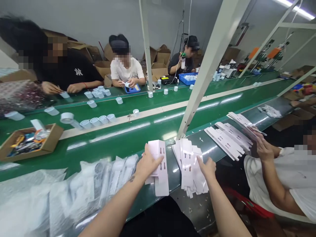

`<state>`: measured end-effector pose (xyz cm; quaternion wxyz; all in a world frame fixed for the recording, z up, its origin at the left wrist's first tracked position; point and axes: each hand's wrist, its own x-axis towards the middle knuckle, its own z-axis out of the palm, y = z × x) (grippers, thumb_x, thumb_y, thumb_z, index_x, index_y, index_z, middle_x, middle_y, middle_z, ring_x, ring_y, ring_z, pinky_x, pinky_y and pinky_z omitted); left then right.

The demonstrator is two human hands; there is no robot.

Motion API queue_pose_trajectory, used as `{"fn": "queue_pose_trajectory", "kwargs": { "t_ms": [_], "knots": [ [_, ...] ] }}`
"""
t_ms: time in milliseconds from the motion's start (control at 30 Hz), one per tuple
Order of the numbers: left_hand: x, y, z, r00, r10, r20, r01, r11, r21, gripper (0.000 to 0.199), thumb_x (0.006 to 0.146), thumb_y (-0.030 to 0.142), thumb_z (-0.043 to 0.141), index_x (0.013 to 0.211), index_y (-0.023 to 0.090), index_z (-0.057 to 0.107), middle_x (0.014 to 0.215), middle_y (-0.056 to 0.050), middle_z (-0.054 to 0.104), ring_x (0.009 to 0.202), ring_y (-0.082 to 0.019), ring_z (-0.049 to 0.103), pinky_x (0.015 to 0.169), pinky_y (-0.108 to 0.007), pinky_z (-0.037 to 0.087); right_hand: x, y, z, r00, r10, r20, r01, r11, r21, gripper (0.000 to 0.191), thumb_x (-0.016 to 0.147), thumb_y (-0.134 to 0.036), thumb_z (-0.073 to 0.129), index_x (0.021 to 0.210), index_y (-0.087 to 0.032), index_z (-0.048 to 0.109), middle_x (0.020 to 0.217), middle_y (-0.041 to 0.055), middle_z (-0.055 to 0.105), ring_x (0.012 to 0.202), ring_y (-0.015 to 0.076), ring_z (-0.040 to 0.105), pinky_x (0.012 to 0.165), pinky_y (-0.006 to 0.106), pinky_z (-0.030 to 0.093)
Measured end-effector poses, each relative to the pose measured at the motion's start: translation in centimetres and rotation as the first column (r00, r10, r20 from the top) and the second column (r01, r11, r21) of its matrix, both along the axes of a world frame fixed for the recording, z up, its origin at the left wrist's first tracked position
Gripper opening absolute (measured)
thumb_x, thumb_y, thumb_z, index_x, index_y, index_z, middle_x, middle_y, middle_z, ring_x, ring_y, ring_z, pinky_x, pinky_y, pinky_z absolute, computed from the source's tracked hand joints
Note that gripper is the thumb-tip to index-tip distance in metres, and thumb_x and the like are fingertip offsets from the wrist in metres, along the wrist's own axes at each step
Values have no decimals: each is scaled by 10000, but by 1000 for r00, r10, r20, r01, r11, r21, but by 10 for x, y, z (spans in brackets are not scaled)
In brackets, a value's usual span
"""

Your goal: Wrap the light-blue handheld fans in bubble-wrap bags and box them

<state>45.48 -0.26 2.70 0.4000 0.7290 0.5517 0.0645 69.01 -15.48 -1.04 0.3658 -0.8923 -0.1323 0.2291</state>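
Note:
My left hand [145, 164] rests on a flat white carton [162, 181] printed with small dark pictures, its thumb across the front and its other fingers along the left side. At the bench edge to its right lies a fanned stack of similar flattened cartons [189, 164]. My right hand [207, 168] is at the right side of that stack, one fingertip touching the top cartons and the fingers apart. Left of my left hand, a row of white parts in clear plastic bags [103, 181] lies along the bench.
A green conveyor belt [128, 135] runs behind, with several white cups [95, 121] on and beside it. A cardboard tray of small parts [32, 141] sits left. A white post [197, 75] rises ahead. Co-workers sit opposite; one at right handles flat cartons [237, 131].

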Motion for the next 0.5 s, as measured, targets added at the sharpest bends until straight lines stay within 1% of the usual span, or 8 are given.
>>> {"fn": "queue_pose_trajectory", "kwargs": {
  "t_ms": [100,167,233,267,333,400,467,500],
  "knots": [
    [31,23,-27,942,-15,-334,41,997,72,933,851,584,503,1541,81,127,1281,-286,517,1094,-422,616,893,-500,460,35,4,-30,999,-19,-40,16,997,-76,610,609,-469,746,1032,-50,615,1121,330,641,1198,497,527,988,609,411],
    [42,26,-38,907,-22,-420,78,990,118,896,863,581,497,1534,76,186,1285,-295,506,1113,-432,595,894,-509,456,43,5,-40,998,-4,-58,0,998,-70,469,583,-429,758,900,-107,636,1002,267,693,1087,467,609,942,552,462],
    [46,15,-40,915,-24,-404,115,973,202,821,870,548,529,1502,79,294,1373,-318,447,1251,-464,480,962,-557,410,46,4,-42,998,1,-58,-4,999,-41,418,586,-441,750,856,-148,624,982,221,703,1053,435,633,924,513,480],
    [46,5,-40,937,-76,-341,164,957,238,767,861,524,566,1467,94,374,1417,-311,422,1316,-470,408,1008,-580,370,46,3,-41,998,4,-64,-6,1000,-17,416,597,-460,739,858,-162,615,983,199,704,1036,415,644,907,494,493],
    [46,-24,-38,939,-330,-99,344,899,270,701,788,494,689,1383,169,513,1467,-248,427,1378,-460,335,1089,-598,285,46,1,-35,994,36,-105,-30,998,51,406,630,-504,709,858,-185,605,950,150,712,959,361,675,839,447,529],
    [48,-56,-37,775,-596,210,533,795,289,705,701,451,790,1344,264,569,1445,-162,501,1366,-439,379,1137,-572,244,47,1,-28,980,93,-175,-70,989,132,397,654,-530,692,839,-190,606,879,119,718,856,318,695,757,412,554],
    [54,-79,-34,613,-683,397,607,729,316,633,739,374,766,1341,316,578,1386,-104,575,1312,-416,464,1136,-535,273,49,3,-19,956,156,-248,-104,972,212,410,660,-545,696,827,-181,610,802,113,716,787,307,700,699,408,565],
    [58,-84,-31,594,-682,427,605,728,322,528,805,323,696,1324,313,596,1332,-93,617,1266,-397,516,1113,-509,314,50,4,-14,942,187,-278,-117,961,249,428,661,-551,701,835,-170,613,775,119,712,766,313,701,680,416,568]
  ]
}}
